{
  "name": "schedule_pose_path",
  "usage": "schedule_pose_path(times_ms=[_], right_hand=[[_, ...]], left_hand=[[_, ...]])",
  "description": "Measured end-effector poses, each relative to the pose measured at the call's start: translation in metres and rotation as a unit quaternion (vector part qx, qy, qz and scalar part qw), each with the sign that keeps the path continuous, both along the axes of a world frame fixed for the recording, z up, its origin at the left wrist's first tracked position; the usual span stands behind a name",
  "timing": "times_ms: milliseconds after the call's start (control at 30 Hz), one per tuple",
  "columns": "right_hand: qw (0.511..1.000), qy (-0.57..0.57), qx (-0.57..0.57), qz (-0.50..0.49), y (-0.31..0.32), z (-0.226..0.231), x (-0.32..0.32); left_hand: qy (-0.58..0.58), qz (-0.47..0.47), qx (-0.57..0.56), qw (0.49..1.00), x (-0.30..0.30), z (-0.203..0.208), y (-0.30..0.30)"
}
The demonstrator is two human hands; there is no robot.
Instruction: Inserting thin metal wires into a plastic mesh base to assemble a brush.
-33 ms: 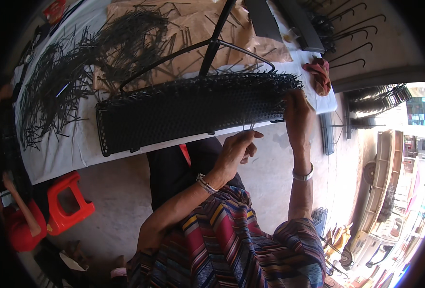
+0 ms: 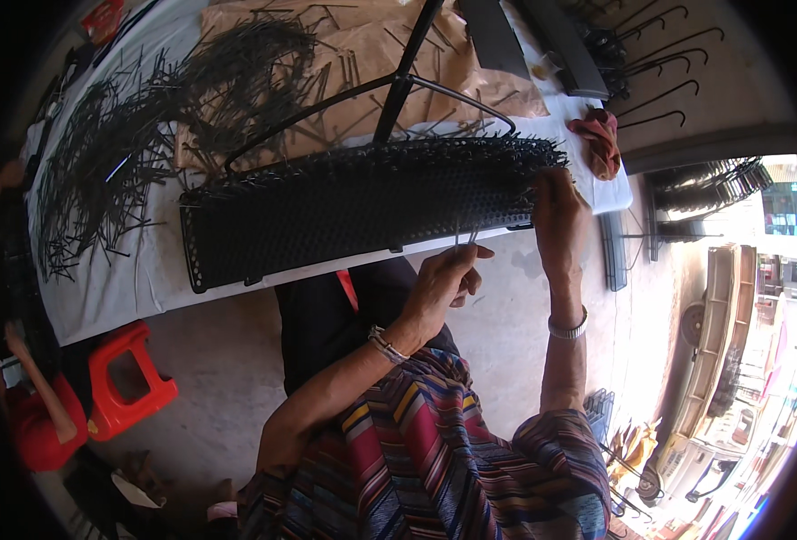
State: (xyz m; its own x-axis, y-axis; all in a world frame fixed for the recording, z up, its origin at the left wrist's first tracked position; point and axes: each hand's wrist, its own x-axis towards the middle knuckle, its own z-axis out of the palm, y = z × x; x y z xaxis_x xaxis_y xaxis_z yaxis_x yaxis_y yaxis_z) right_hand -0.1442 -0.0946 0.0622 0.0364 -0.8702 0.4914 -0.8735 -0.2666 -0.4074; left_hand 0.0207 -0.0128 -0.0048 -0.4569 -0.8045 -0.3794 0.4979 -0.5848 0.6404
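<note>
A long black perforated panel (image 2: 326,225) lies tilted at the table's near edge, with short black strips bristling along its far side. A branching black rod frame (image 2: 389,117) rises from behind it. At the panel's right end my right hand (image 2: 560,220) is closed on the corner, its fingertips partly hidden. Just below the near edge, my left hand (image 2: 443,279) pinches thin pale strands (image 2: 467,238) that run up to the panel. Loose thin black strips (image 2: 246,67) lie heaped beyond the panel and to the left.
White sheeting (image 2: 138,297) and brown paper (image 2: 362,27) cover the table. A crumpled red cloth (image 2: 599,144) rests at the right edge, near long black panels (image 2: 560,54). Hooked rods (image 2: 677,54) stand past it. To the left are a red stool (image 2: 129,382) and another person's arm (image 2: 39,387).
</note>
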Motion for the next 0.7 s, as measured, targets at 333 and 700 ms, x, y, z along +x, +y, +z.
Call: schedule_pose_path(times_ms=[333, 700], right_hand=[[1.000, -0.021, 0.011, 0.014, -0.0001, 0.0010, -0.0038], [0.999, -0.016, 0.043, -0.017, 0.0021, -0.0037, -0.0011]], left_hand=[[-0.018, 0.020, -0.004, 1.000, -0.0007, -0.0014, 0.0012], [-0.035, 0.012, 0.011, 0.999, -0.0022, 0.0044, 0.0019]])
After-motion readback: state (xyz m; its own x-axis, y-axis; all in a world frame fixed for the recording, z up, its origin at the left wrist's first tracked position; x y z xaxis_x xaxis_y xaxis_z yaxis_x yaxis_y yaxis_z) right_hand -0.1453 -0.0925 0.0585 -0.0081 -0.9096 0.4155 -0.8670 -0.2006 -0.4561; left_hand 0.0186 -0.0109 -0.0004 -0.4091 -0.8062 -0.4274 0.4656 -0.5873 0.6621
